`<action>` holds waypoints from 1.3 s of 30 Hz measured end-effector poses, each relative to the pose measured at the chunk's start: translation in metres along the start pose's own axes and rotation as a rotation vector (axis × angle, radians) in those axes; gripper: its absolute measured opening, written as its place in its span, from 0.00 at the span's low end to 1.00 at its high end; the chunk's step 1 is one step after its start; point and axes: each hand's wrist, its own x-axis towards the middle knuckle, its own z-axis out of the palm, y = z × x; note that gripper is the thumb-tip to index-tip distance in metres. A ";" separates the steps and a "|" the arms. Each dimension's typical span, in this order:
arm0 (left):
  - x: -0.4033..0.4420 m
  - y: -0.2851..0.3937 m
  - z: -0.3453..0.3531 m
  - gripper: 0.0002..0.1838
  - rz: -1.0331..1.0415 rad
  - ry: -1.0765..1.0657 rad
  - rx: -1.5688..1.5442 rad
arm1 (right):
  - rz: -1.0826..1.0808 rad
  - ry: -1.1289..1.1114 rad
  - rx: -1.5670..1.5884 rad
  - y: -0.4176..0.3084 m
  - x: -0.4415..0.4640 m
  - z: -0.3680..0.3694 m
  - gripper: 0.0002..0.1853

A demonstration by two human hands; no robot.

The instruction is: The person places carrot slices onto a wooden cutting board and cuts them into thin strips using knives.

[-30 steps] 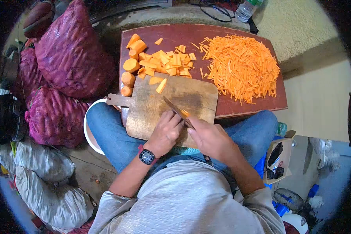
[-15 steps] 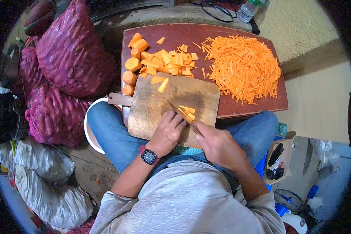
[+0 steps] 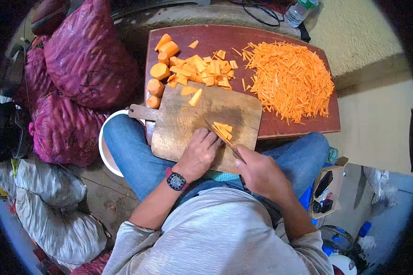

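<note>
A wooden cutting board [image 3: 172, 130] with a handle rests at the near edge of the red table. My right hand [image 3: 261, 172] is closed around the handle of a knife [image 3: 226, 140], its blade slanting up and left over the board. Curled fingers of my left hand [image 3: 199, 149] press down right beside the blade, on a carrot piece mostly hidden beneath them. Freshly cut carrot strips [image 3: 225, 128] lie against the blade's right side. Two thin carrot slices [image 3: 195, 97] sit near the board's far edge.
Carrot chunks [image 3: 159, 71] and a heap of carrot slices [image 3: 206, 68] lie beyond the board. A large pile of carrot strips [image 3: 291, 80] covers the table's [image 3: 328, 123] right side. Purple mesh sacks [image 3: 87, 59] stand left; a white bucket [image 3: 106, 153] is by my left knee.
More carrot strips now lie at the right of the blade. The knife has shifted slightly, and my left hand stays beside it. The whole view has moved a little.
</note>
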 end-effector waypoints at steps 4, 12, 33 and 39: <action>0.002 0.001 -0.002 0.20 0.038 0.051 0.012 | -0.218 0.131 0.060 0.008 0.027 0.008 0.18; 0.001 0.000 0.001 0.19 0.012 0.039 0.003 | -0.237 0.154 0.022 0.011 0.009 0.012 0.16; -0.002 -0.001 0.002 0.20 0.031 0.075 -0.020 | -0.201 0.183 0.119 0.010 0.004 0.019 0.15; -0.003 0.000 0.002 0.20 0.014 0.052 -0.022 | -0.180 0.143 0.035 0.009 0.012 0.010 0.15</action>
